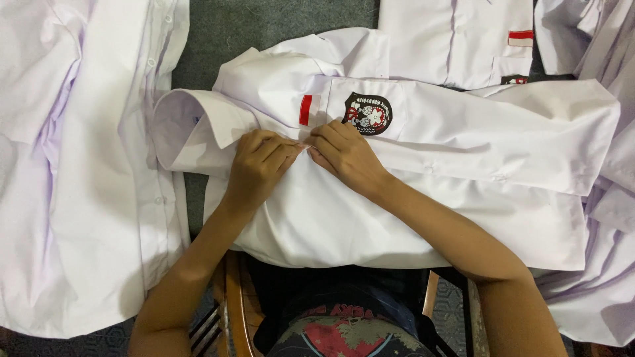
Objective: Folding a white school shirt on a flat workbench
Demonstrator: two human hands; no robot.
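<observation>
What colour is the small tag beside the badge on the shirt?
Red and white tag, clearest in the head view.

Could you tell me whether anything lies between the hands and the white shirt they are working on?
Nothing visible does. The left hand and right hand both rest directly on the white shirt, fingertips meeting at its front placket beside the embroidered badge.

White shirts on a dark grey surface

The middle shirt [410, 172] is white, with a red-and-white flag patch [308, 110] and a black, red and white crest badge [368, 113]; the surface [264, 23] is dark grey.
</observation>
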